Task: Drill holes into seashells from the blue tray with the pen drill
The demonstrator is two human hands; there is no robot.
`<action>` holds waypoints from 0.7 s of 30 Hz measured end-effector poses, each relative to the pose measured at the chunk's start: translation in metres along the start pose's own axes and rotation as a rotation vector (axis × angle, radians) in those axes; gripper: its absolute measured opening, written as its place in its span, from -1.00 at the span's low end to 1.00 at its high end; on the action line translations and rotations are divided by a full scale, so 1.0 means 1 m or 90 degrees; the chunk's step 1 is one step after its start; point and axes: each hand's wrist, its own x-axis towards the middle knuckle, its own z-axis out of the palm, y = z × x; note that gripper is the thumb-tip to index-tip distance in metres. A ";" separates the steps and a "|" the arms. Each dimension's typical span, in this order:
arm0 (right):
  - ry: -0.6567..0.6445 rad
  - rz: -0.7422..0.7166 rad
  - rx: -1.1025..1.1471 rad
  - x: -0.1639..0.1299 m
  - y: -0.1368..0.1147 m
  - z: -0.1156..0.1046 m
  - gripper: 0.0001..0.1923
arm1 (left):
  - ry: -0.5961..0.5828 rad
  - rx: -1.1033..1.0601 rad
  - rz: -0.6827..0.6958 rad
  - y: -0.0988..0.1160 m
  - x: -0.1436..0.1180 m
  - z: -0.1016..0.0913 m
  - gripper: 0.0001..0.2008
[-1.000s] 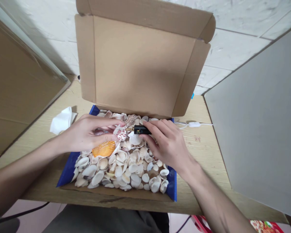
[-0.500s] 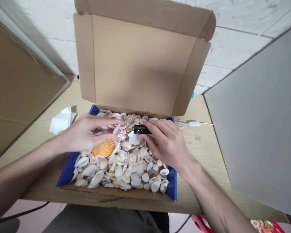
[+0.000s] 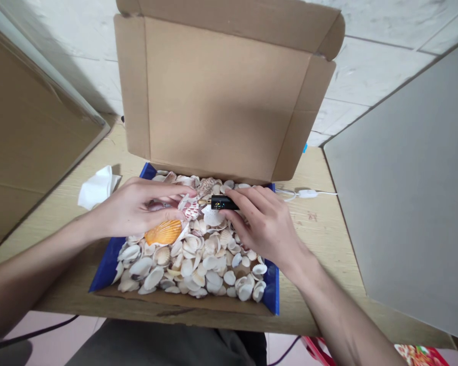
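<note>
Our left hand (image 3: 135, 211) pinches a small red-and-white patterned shell (image 3: 191, 209) above the shallow blue-lined cardboard box (image 3: 107, 264) heaped with pale seashells (image 3: 198, 259). A flat orange scallop shell (image 3: 163, 233) lies just under its thumb, and a crumpled white tissue (image 3: 97, 188) rests on the wooden tabletop (image 3: 320, 229) beyond its wrist. Our right hand (image 3: 265, 226) is closed on a short black cylindrical tool (image 3: 223, 203), its long axis level and its brass tip pointing left, touching the patterned shell.

We work at a light wooden table (image 3: 320, 229). An open cardboard box (image 3: 221, 96) of shells sits on it under both hands. Beyond the left hand (image 3: 137, 211) lies a crumpled white tissue (image 3: 97, 188). Beyond the right hand (image 3: 265, 226) runs a white cable (image 3: 307, 193), possibly with an inline switch.
</note>
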 end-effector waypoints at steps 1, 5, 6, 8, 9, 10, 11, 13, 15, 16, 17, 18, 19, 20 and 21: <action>0.000 -0.001 0.000 0.000 0.000 0.000 -0.70 | -0.001 -0.001 0.000 0.000 0.000 0.000 -0.68; -0.011 0.003 0.004 -0.001 0.000 0.001 -0.69 | -0.001 -0.008 0.007 0.000 0.000 0.000 -0.69; -0.014 0.005 0.008 -0.001 0.000 0.001 -0.69 | 0.000 -0.010 0.006 -0.001 0.000 0.000 -0.69; -0.020 0.008 0.015 -0.001 -0.001 0.001 -0.68 | 0.000 -0.013 0.005 -0.002 0.000 0.001 -0.69; -0.023 0.009 0.017 -0.001 -0.001 0.001 -0.68 | 0.000 -0.012 0.005 -0.002 0.001 0.001 -0.69; -0.025 0.009 0.018 -0.001 -0.001 0.001 -0.67 | -0.001 -0.010 0.006 -0.002 0.001 0.001 -0.69; -0.027 0.011 0.017 -0.001 -0.001 0.000 -0.67 | -0.003 -0.007 0.007 -0.003 0.001 0.001 -0.69; -0.034 0.015 0.015 -0.001 -0.001 0.000 -0.67 | -0.006 0.002 0.005 -0.003 0.000 0.001 -0.68; -0.038 0.018 0.014 -0.001 -0.001 0.000 -0.67 | -0.005 0.006 0.003 -0.002 0.000 0.001 -0.68; -0.040 0.019 0.015 0.000 -0.001 0.000 -0.67 | -0.004 0.006 0.003 -0.002 0.000 0.001 -0.68; -0.041 0.020 0.015 -0.001 -0.001 0.001 -0.67 | -0.002 0.006 0.002 -0.002 -0.001 0.000 -0.68; -0.041 0.021 0.015 -0.001 -0.001 0.001 -0.67 | -0.001 0.005 0.001 -0.002 -0.001 0.001 -0.68; -0.043 0.022 0.015 -0.001 -0.001 0.001 -0.67 | 0.000 0.002 0.000 -0.002 -0.001 0.001 -0.68; -0.045 0.023 0.014 -0.001 -0.001 0.001 -0.67 | 0.000 0.001 -0.002 -0.002 0.000 0.001 -0.69; -0.048 0.024 0.014 -0.001 -0.001 0.001 -0.67 | 0.000 0.000 -0.004 -0.002 0.000 0.001 -0.69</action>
